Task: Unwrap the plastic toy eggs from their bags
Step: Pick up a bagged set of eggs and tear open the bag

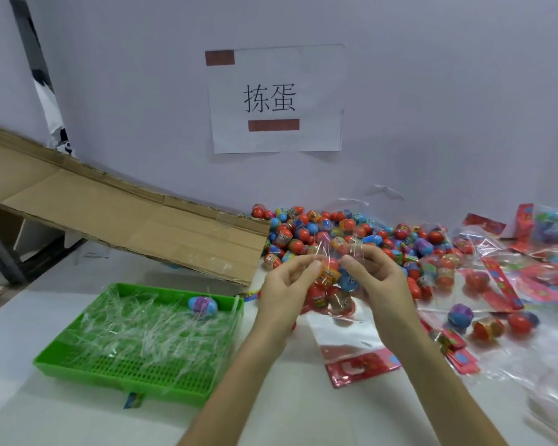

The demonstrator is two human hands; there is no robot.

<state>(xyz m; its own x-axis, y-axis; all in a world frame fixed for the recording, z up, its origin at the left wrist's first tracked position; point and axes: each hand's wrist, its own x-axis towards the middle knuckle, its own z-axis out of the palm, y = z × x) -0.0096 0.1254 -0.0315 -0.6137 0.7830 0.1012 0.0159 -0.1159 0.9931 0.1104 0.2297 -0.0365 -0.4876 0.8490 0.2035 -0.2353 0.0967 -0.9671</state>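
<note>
Both my hands hold one clear plastic bag (335, 252) of toy eggs above the white table. My left hand (287, 284) pinches the bag's left side, my right hand (379, 278) pinches its right side. Inside it show a red egg, an orange-banded egg and a blue egg (348, 281), with two more red eggs hanging lower. A large heap of loose eggs (319, 230) lies behind my hands against the wall. One blue and purple egg (203, 304) rests in the green tray (116, 378).
The green slotted tray at front left holds several clear plastic strips. A flattened cardboard sheet (126, 214) slopes down from the left. Empty bags with red header cards (361, 365) and several loose eggs (487, 326) litter the right side. A paper sign (276, 98) hangs on the wall.
</note>
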